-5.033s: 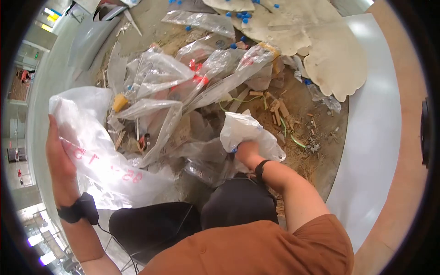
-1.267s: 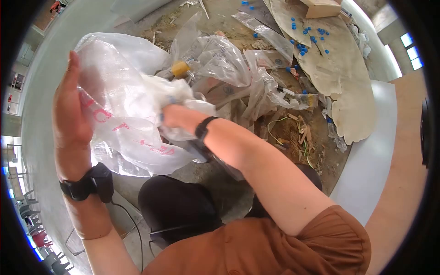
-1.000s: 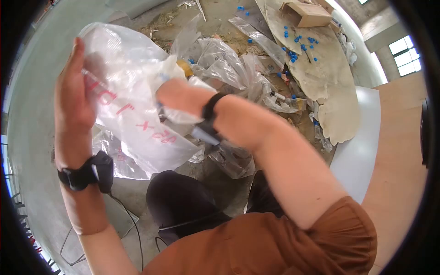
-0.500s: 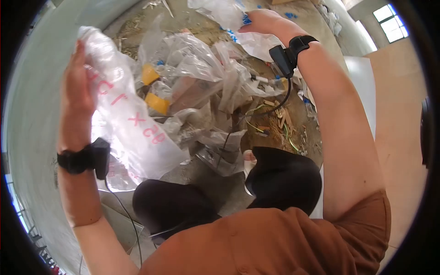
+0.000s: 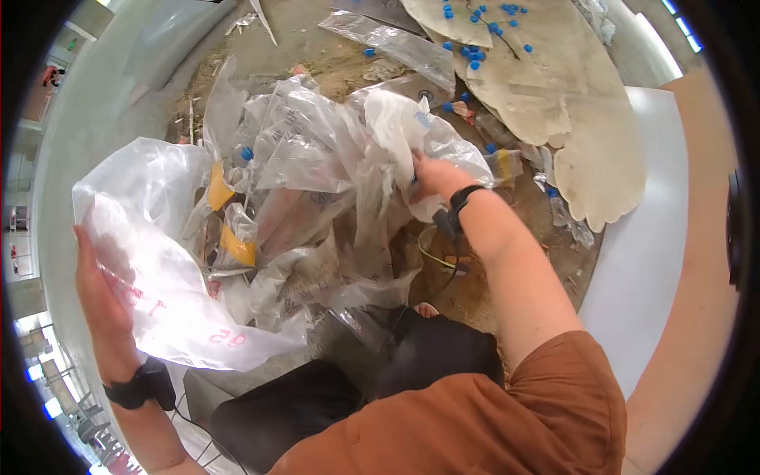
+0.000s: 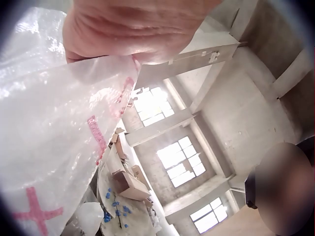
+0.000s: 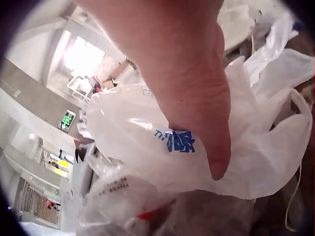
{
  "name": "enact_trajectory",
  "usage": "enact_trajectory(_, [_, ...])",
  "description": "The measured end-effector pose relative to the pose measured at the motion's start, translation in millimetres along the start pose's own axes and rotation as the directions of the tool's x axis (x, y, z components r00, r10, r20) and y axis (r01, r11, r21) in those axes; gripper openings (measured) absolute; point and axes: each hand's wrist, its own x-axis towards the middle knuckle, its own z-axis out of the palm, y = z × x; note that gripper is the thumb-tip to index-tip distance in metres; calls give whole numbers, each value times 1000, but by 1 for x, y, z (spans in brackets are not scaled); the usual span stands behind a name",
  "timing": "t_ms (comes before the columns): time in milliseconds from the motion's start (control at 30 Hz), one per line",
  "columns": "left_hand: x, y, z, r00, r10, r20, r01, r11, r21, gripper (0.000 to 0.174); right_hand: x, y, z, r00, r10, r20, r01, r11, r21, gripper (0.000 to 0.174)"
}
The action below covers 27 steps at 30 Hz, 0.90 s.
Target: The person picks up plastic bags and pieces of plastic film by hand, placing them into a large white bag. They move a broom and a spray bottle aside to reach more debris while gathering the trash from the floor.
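In the head view my left hand [image 5: 107, 317] holds up a large translucent plastic sack [image 5: 170, 261] with red lettering at the left. Its thumb points upward and the other fingers are hidden by the sack. The left wrist view has the edge of this sack [image 6: 59, 128] running in under the palm. Over the middle of the rubbish heap, my right hand [image 5: 438, 178] grips a crumpled white plastic bag [image 5: 388, 115]. Blue print on that bag [image 7: 123, 123] shows beside the thumb in the right wrist view.
Clear plastic film [image 5: 305, 142] lies heaped between the hands, with yellow pieces [image 5: 236, 245] among it. Behind, a flat pale sheet [image 5: 594, 158] bears several blue caps [image 5: 475, 57]. A white panel [image 5: 649, 222] runs along the right. Both knees [image 5: 427, 344] are close to the heap.
My right hand reached from the left sack to the far blue caps with white plastic in its grip, then came back toward me over the heap. My left hand has kept hold of the sack.
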Motion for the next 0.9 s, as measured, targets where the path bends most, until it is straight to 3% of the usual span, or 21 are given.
enact_trajectory(100, [0,3,8,999,-11,-37,12,1000,19,48,21,-22,27,961,178,213,-165,983,-79,71])
enact_trajectory(167, [0,3,10,997,-18,-70,21,999,37,49,42,-21,66,989,89,117,-58,968,-243,52])
enact_trajectory(200, [-1,4,10,998,-19,-55,22,998,50,50,45,-24,74,979,159,130,-127,966,-227,38])
enact_trajectory(233, [-3,4,10,999,-21,-42,24,998,62,50,46,-24,81,980,146,135,-113,968,-222,38])
enact_trajectory(267, [-4,4,11,998,-20,-57,24,997,69,50,44,-26,83,980,192,55,-195,980,49,37])
enact_trajectory(300, [-5,4,14,997,-34,-66,37,998,51,49,44,-28,85,966,259,-4,-244,915,320,37])
enact_trajectory(333, [-6,3,15,996,-48,-77,50,998,32,48,49,-32,85,970,244,3,-232,918,321,37])
enact_trajectory(400, [-4,3,9,992,-62,-106,69,995,65,46,64,-41,71,993,-40,-115,87,896,435,40])
enact_trajectory(467, [-2,1,4,994,-47,-101,57,994,94,42,58,-74,50,951,-96,-294,306,441,844,37])
enact_trajectory(500, [-4,3,7,993,-41,-112,52,994,95,42,59,-110,34,968,-66,-242,237,-78,968,31])
enact_trajectory(533, [-9,6,17,994,-11,-108,18,997,69,42,60,-146,19,981,-36,-189,134,-580,804,27])
enact_trajectory(567, [-14,7,26,994,20,-104,-16,999,39,42,65,-174,3,974,-48,-222,133,-671,730,27])
enact_trajectory(667, [-26,16,37,995,30,-95,-32,999,-13,41,87,-254,-23,927,-89,-365,235,-621,748,27])
enact_trajectory(733, [-22,21,26,998,18,-67,-21,999,-41,42,101,-299,-22,876,-101,-471,373,-478,795,27])
enact_trajectory(800, [-16,23,3,997,-33,-71,37,998,51,46,107,-333,-4,819,-137,-557,517,-245,820,27])
enact_trajectory(900, [-24,22,2,993,-30,-118,33,999,28,48,104,-361,34,746,-281,-604,656,149,740,27])
